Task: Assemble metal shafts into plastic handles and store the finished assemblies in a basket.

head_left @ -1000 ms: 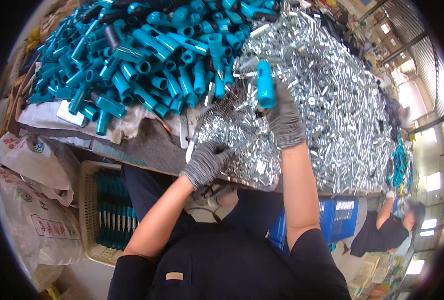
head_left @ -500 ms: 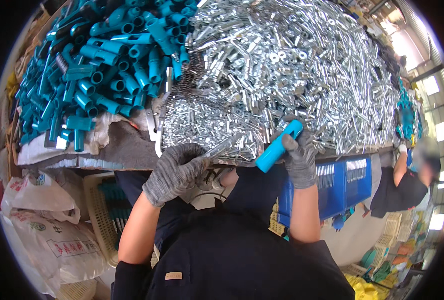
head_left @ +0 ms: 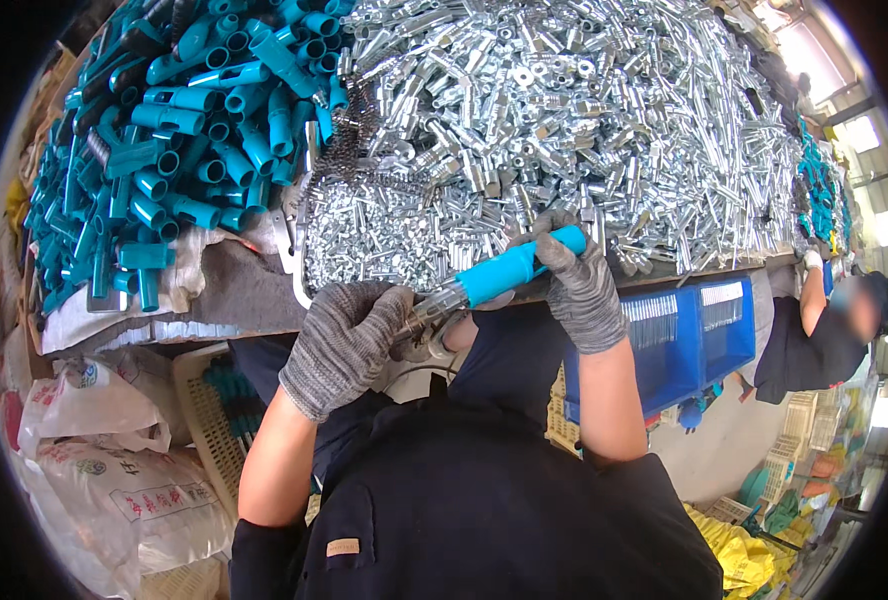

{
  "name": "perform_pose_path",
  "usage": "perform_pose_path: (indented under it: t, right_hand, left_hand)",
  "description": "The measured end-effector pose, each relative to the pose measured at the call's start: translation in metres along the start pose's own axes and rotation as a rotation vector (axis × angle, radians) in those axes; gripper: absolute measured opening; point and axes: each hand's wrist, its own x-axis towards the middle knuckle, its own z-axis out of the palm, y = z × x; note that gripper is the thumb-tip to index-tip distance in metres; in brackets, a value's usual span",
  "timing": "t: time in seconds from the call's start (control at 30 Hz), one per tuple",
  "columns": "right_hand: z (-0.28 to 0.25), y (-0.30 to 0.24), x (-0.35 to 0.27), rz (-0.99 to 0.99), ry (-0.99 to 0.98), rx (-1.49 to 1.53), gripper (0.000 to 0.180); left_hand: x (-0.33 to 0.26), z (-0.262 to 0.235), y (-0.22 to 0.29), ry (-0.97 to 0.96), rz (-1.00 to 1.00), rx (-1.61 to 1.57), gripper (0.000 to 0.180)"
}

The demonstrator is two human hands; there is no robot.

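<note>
Table (head_left: 234,290) is bearing two great heaps: metal parts (head_left: 564,140), filling its middle and right, and teal parts (head_left: 174,120), crowding its left. Both are lying loose, so much seems left to handle. White sacks (head_left: 129,495) are standing below on the left, their contents not showing.

Blue bins (head_left: 664,375) are sitting below the table edge on the right, holding slim silver rods (head_left: 654,322) in neat rows. A cream basket (head_left: 212,430), at the left below the table, is holding teal pieces (head_left: 232,390) that seem sorted, perhaps already done; they are partly hidden. A tray (head_left: 301,288) on the table is containing small fittings (head_left: 364,235).

Between the hands, one pair is looking partway through. The right hand (head_left: 586,290) is closing round a sleeve (head_left: 509,275), tilting it over the table's near edge. The left hand (head_left: 339,345) is pinching a metal piece (head_left: 432,308) at the sleeve's lower end; whether its tip is going inside, I cannot tell.
</note>
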Motion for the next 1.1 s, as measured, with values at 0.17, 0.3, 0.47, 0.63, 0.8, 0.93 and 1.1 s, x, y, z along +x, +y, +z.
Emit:
perform_pose_path:
  t: [0.17, 0.3, 0.47, 0.63, 0.8, 0.93, 1.1]
  right_hand:
    - [0.014, 0.013, -0.007, 0.153, -0.187, -0.186, 0.048]
    - [0.026, 0.016, -0.015, 0.301, -0.299, -0.047, 0.044]
    - [0.031, 0.032, -0.005, 0.317, -0.347, -0.117, 0.036]
    - [0.040, 0.038, 0.024, -0.249, -0.180, -0.750, 0.034]
    - [0.043, 0.046, 0.030, -0.505, -0.007, -1.387, 0.019]
    - [0.049, 0.041, 0.031, -0.496, 0.009, -1.384, 0.015]
    - [0.060, 0.036, 0.032, -0.586, 0.042, -1.321, 0.013]
  left_hand:
    - [0.008, 0.004, -0.014, -0.021, -0.014, -0.044, 0.035]
    - [0.006, -0.002, -0.017, -0.042, -0.075, -0.077, 0.036]
    - [-0.004, -0.003, -0.004, -0.254, -0.208, -0.181, 0.036]
    - [-0.005, -0.013, -0.030, 0.057, -0.109, -0.325, 0.041]
    - [0.001, -0.030, -0.041, 0.183, -0.048, -0.349, 0.041]
    - [0.003, -0.024, -0.040, 0.185, -0.030, -0.341, 0.043]
    - [0.006, -0.018, -0.043, 0.249, 0.059, -0.274, 0.035]
